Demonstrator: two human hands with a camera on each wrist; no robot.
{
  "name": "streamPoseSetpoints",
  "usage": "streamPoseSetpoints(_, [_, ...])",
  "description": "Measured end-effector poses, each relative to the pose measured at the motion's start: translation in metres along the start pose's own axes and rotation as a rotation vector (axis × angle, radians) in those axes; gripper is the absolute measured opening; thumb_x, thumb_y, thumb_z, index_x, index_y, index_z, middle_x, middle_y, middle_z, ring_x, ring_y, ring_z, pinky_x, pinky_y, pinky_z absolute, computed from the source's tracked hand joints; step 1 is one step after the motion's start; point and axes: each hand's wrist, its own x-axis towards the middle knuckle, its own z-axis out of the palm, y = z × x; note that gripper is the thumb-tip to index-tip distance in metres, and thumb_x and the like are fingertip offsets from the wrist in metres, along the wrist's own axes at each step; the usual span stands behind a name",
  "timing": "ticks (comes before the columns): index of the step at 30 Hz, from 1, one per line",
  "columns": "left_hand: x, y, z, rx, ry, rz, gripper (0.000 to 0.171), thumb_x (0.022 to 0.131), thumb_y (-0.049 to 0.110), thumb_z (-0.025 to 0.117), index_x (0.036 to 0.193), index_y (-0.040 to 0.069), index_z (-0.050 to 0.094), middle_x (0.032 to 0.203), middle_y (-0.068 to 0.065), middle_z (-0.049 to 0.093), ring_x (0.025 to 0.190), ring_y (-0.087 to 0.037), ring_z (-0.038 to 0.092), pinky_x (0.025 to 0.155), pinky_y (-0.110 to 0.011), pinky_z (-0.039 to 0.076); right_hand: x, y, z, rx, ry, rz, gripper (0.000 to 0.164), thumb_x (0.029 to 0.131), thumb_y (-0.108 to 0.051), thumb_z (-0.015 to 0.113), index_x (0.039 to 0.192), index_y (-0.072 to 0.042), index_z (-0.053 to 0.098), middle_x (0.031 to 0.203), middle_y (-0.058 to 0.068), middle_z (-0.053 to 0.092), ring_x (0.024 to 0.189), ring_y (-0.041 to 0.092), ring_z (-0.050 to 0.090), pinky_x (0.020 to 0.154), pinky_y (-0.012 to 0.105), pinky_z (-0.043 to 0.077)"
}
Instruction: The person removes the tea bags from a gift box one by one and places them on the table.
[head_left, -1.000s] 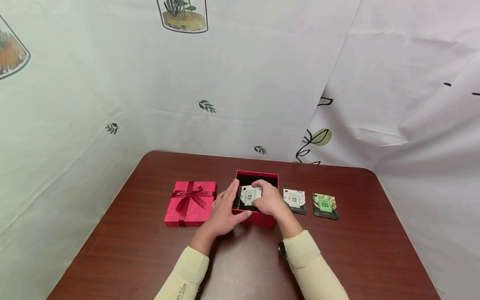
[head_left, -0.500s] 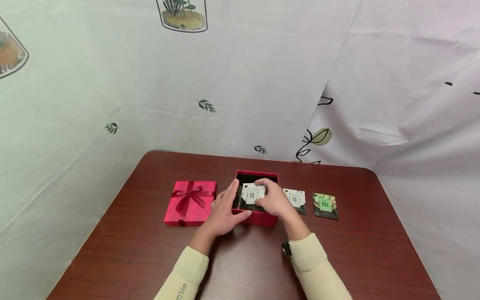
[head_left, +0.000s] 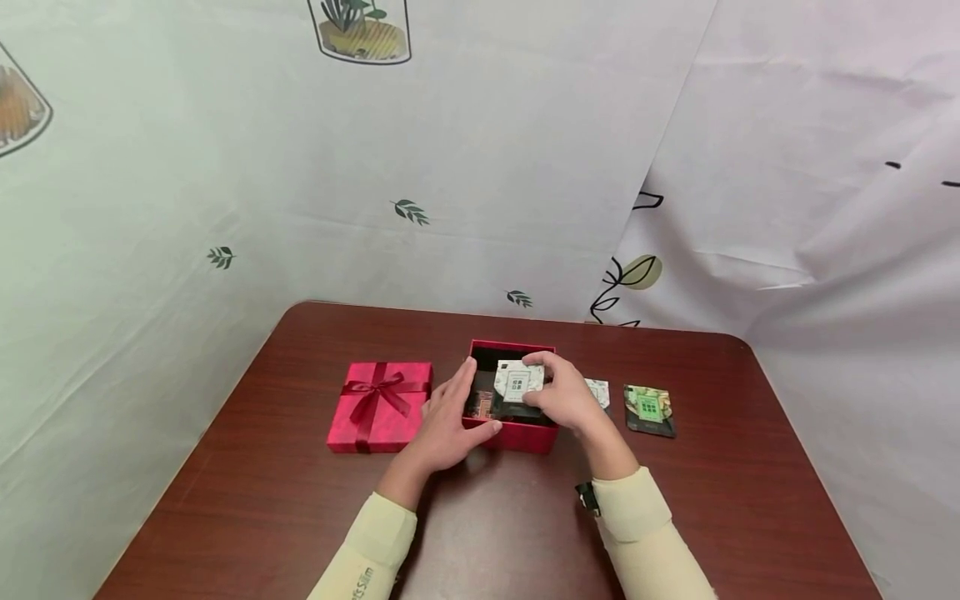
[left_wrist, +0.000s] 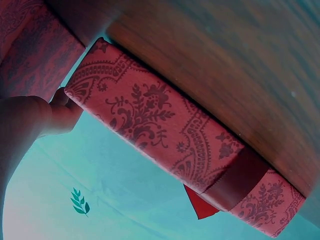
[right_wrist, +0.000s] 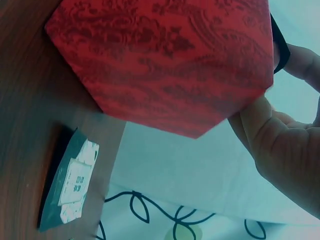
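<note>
My right hand (head_left: 567,398) pinches a square white-and-black sachet (head_left: 518,383) by its right edge, over the open red gift box (head_left: 525,438). In the right wrist view, only a dark edge (right_wrist: 282,44) shows near the fingers, above the box's patterned wall (right_wrist: 175,65). My left hand (head_left: 444,432) rests along the box's left side, fingers extended, thumb at the front rim. Inside the box, left of the held sachet, a sachet with a brownish print (head_left: 483,405) shows partly. Its red lid (head_left: 341,429), tied with a dark red bow (head_left: 381,393), lies left of the box.
Right of the box, a similar white-and-black sachet (head_left: 598,392) lies on the table, partly hidden by the right hand. Farther right lies a green sachet (head_left: 649,411). Behind the brown table (head_left: 720,500) hangs a patterned white cloth (head_left: 525,167).
My right hand has moved right and slightly up with the white-and-black sachet. The brownish print inside the box has come into view. The left hand has stayed in place.
</note>
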Motion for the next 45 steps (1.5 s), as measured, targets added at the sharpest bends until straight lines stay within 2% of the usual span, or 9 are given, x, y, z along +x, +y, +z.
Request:
streamPoseSetpoints(5, [0.0, 0.0, 0.0, 0.008, 0.003, 0.008, 0.104, 0.084, 0.056, 0.072, 0.162, 0.028, 0.01, 0.165, 0.014, 0.008, 0.142, -0.035, 0.024, 0.106, -0.065, 0.021, 0.0, 0.005, -0.01, 0.051, 0.007, 0.001, 0.05, 0.081, 0.002, 0.072, 0.129, -0.011, 0.061, 0.107, 0.014, 0.061, 0.082, 0.026, 0.057, 0.064, 0.034, 0.05])
streamPoseSetpoints(7, [0.0, 0.0, -0.001, 0.008, 0.004, 0.011, 0.103, 0.084, 0.055, 0.072, 0.162, 0.028, 0.011, 0.165, 0.016, 0.007, 0.142, -0.034, 0.024, 0.106, -0.064, 0.021, 0.0, 0.006, -0.014, 0.067, 0.011, 0.007, 0.05, 0.081, 0.004, 0.07, 0.128, -0.01, 0.061, 0.108, 0.014, 0.06, 0.073, 0.026, 0.056, 0.058, 0.034, 0.049])
streamPoseSetpoints(10, [0.0, 0.0, -0.001, 0.014, 0.008, 0.019, 0.103, 0.084, 0.054, 0.073, 0.162, 0.027, 0.011, 0.165, 0.016, 0.007, 0.141, -0.034, 0.025, 0.106, -0.062, 0.022, -0.001, 0.009, -0.019, 0.083, 0.012, 0.011, 0.05, 0.081, 0.004, 0.068, 0.129, -0.009, 0.06, 0.112, 0.016, 0.058, 0.069, 0.024, 0.055, 0.054, 0.035, 0.048])
streamPoseSetpoints(16, [0.001, 0.0, -0.001, 0.032, 0.014, 0.032, 0.103, 0.085, 0.052, 0.073, 0.162, 0.025, 0.011, 0.165, 0.015, 0.008, 0.141, -0.035, 0.026, 0.105, -0.062, 0.023, -0.001, 0.014, -0.026, 0.115, -0.003, 0.012, 0.051, 0.082, 0.006, 0.066, 0.13, -0.007, 0.06, 0.11, 0.017, 0.059, 0.08, 0.026, 0.057, 0.054, 0.034, 0.048])
streamPoseSetpoints(28, [0.0, -0.002, 0.0, 0.027, 0.021, 0.042, 0.102, 0.085, 0.052, 0.073, 0.162, 0.024, 0.013, 0.165, 0.015, 0.008, 0.14, -0.034, 0.027, 0.104, -0.061, 0.024, -0.006, 0.025, -0.04, 0.104, 0.025, 0.045, 0.049, 0.084, 0.005, 0.066, 0.131, -0.008, 0.059, 0.112, 0.017, 0.057, 0.076, 0.025, 0.055, 0.053, 0.031, 0.045])
streamPoseSetpoints(31, [0.0, -0.002, 0.0, 0.025, 0.02, 0.042, 0.102, 0.085, 0.051, 0.073, 0.162, 0.024, 0.013, 0.165, 0.016, 0.008, 0.14, -0.034, 0.026, 0.105, -0.062, 0.023, -0.008, 0.029, -0.043, 0.112, 0.032, 0.034, 0.049, 0.084, 0.006, 0.065, 0.131, -0.006, 0.058, 0.11, 0.017, 0.061, 0.083, 0.026, 0.057, 0.058, 0.031, 0.046])
streamPoseSetpoints(38, [0.0, -0.002, 0.0, 0.019, 0.019, 0.043, 0.102, 0.085, 0.051, 0.073, 0.162, 0.025, 0.012, 0.165, 0.016, 0.007, 0.141, -0.035, 0.026, 0.105, -0.063, 0.022, -0.01, 0.038, -0.049, 0.127, 0.037, 0.035, 0.049, 0.085, 0.008, 0.063, 0.132, -0.003, 0.057, 0.117, 0.02, 0.061, 0.094, 0.03, 0.059, 0.069, 0.033, 0.05])
streamPoseSetpoints(45, [0.0, -0.001, -0.001, 0.019, 0.014, 0.037, 0.103, 0.084, 0.049, 0.074, 0.162, 0.024, 0.012, 0.165, 0.016, 0.008, 0.14, -0.035, 0.027, 0.105, -0.063, 0.023, -0.013, 0.042, -0.055, 0.134, 0.039, 0.033, 0.049, 0.085, 0.008, 0.063, 0.133, 0.0, 0.055, 0.114, 0.02, 0.062, 0.09, 0.027, 0.059, 0.062, 0.03, 0.048])
